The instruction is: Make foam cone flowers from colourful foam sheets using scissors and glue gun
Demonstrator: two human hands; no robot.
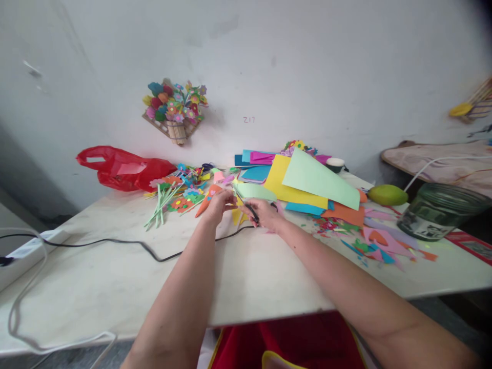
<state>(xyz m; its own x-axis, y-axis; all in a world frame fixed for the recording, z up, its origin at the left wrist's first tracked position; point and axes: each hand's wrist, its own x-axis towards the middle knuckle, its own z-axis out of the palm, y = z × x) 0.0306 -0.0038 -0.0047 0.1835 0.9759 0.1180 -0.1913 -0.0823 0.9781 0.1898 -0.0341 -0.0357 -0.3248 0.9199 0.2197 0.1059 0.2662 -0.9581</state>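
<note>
My right hand (264, 212) is closed around the dark handles of a pair of scissors (252, 212). The blades point up and left, toward my other hand. Close by on that side, my left hand (220, 204) has its fingertips pinched together near the blades; whatever sits between them is too small to make out. An orange cone-shaped piece (205, 201) with heart shapes lies against the outer side of the left hand. Behind the hands spreads a pale green sheet (255, 191), and a yellow piece (237, 216) shows beneath them.
Green stems (159, 207) and foam flowers lie left, before a red plastic bag (123, 169). Yellow (295, 184) and mint sheets (321, 179) stand right, near colored scraps (384, 243), a green fruit (387, 195) and a glass jar (438, 212). A black cable (142, 245) crosses the table.
</note>
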